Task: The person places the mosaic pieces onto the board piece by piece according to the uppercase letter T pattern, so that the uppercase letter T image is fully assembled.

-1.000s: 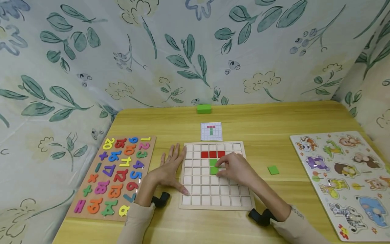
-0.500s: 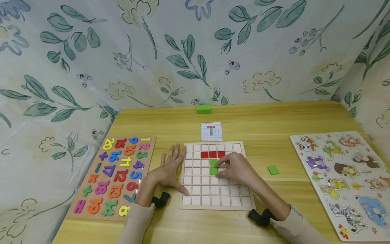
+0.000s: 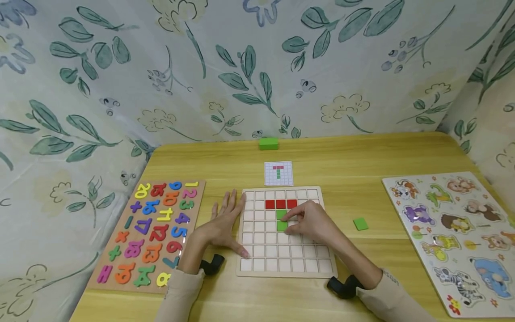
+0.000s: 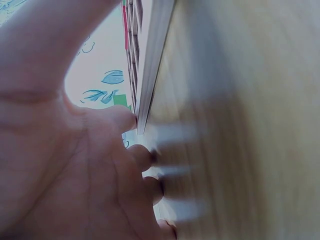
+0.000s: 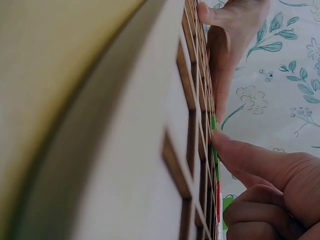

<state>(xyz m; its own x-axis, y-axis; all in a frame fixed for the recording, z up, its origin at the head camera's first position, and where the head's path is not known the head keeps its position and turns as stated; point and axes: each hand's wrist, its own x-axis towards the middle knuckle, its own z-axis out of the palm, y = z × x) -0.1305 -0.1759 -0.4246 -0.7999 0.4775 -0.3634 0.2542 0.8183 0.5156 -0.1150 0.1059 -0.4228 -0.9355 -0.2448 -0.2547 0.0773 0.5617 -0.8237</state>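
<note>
A wooden grid board (image 3: 265, 264) lies on the table. Three red tiles (image 3: 280, 204) form a row in its upper part, with one green tile (image 3: 280, 215) directly below the middle one. Under that sits a second green tile (image 3: 282, 226), which my right hand (image 3: 313, 223) pinches at its edge between thumb and index finger (image 5: 250, 154). My left hand (image 3: 223, 226) is spread at the board's left side. Its thumb touches the lower left of the frame; the other fingers (image 4: 142, 156) reach the table beside the upper left edge.
Right of the board lies a loose green tile (image 3: 360, 224). A pattern card (image 3: 278, 173) with a red and green T is behind the board, and a green block (image 3: 268, 143) farther back. A number puzzle (image 3: 202, 185) lies left, an animal puzzle (image 3: 462, 252) right.
</note>
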